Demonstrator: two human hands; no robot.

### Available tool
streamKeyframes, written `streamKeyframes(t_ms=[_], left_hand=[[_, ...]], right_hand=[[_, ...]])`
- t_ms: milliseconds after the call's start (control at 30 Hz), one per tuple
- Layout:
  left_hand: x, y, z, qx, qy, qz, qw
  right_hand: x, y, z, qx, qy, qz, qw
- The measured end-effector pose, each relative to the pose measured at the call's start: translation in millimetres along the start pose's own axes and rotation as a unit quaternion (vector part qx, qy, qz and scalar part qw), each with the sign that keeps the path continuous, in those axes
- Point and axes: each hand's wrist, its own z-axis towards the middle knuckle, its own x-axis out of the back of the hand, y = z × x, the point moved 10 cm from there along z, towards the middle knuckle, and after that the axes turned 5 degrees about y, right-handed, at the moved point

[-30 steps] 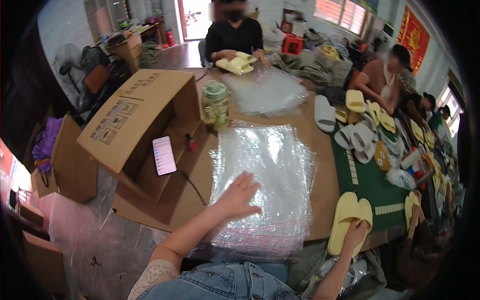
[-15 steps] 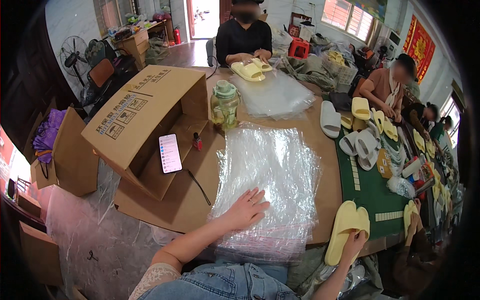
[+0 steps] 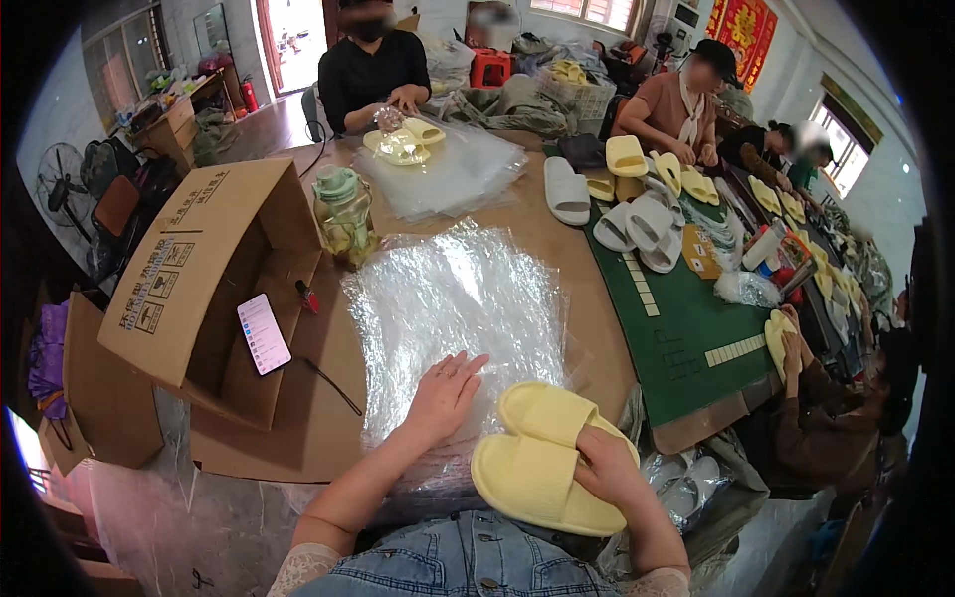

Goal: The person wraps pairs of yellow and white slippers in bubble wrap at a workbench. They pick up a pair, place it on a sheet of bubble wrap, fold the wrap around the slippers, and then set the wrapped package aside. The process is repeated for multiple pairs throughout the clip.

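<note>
A pair of pale yellow slippers (image 3: 525,476) is in my right hand (image 3: 609,470), whose fingers reach into the foot opening of one slipper. The pair lies side by side, over the near right corner of a stack of clear plastic bags (image 3: 458,289). My left hand (image 3: 444,400) rests on that stack with its fingers stretched out, holding nothing, to the left of the slippers. The bags are shiny and spread flat on brown cardboard that covers the table.
To the left stand an open cardboard box (image 3: 189,289), a phone (image 3: 263,334) and a green-lidded bottle (image 3: 343,214). On the right, a green mat (image 3: 662,363) bears grey slippers (image 3: 637,227). Across the table, a person in black (image 3: 373,80) handles yellow slippers; other people work along the right.
My right hand has brought the yellow slippers leftward from the table's right edge to the bag stack. My left hand stays on the bags. The view has swung right.
</note>
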Motion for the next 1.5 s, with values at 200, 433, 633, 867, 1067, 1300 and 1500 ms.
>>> streamKeyframes(t_ms=[200,433,633,867,1067,1300,1500], left_hand=[[-13,22,-12,-0.090,-0.039,0.073,0.992],[-18,88,-30,-0.165,-0.084,-0.014,0.983],[6,112,-42,-0.204,-0.032,-0.097,0.974],[18,127,-64,-0.233,-0.109,-0.109,0.960],[36,95,-64,-0.210,-0.203,-0.088,0.952],[58,37,2,-0.152,-0.002,0.010,0.988],[43,-8,30,-0.117,0.033,0.074,0.990]], right_hand=[[-20,-1,18,-0.030,0.035,-0.096,0.994],[-58,10,47,-0.032,0.097,-0.068,0.992],[-80,14,93,-0.026,0.151,0.001,0.988],[-97,26,153,-0.051,0.226,-0.109,0.967],[-119,45,154,-0.141,0.157,-0.057,0.976],[-94,21,116,-0.077,0.191,0.062,0.977],[-103,-2,85,0.002,0.223,-0.062,0.973]])
